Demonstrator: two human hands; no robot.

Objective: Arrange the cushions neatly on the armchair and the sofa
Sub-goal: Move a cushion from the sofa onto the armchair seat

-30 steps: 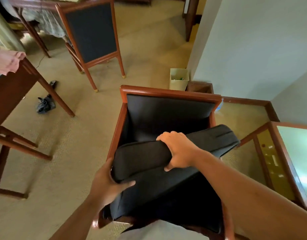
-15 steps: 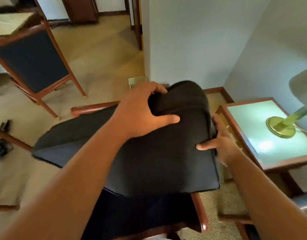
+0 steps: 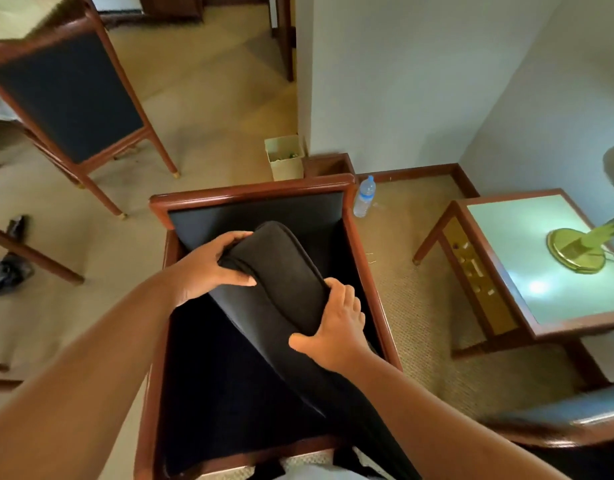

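Note:
A dark cushion (image 3: 281, 282) stands tilted on its edge inside the wooden-framed armchair (image 3: 253, 190), its top end leaning toward the backrest. My left hand (image 3: 212, 265) grips the cushion's upper left corner, fingers curled over the edge. My right hand (image 3: 336, 327) holds its right edge lower down, thumb on the front face. The lower end of the cushion runs down past the seat's front rail. The seat under it is dark and in shadow.
A plastic water bottle (image 3: 365, 197) stands on the carpet right of the armchair. A side table (image 3: 513, 237) with a brass lamp base (image 3: 575, 249) is at the right. A waste bin (image 3: 284, 155) sits behind the armchair. Another chair (image 3: 66, 95) stands at the upper left.
The cushion has gone from lying flat above the armrests to standing on edge down inside the armchair. My hands moved with it and the view tipped downward.

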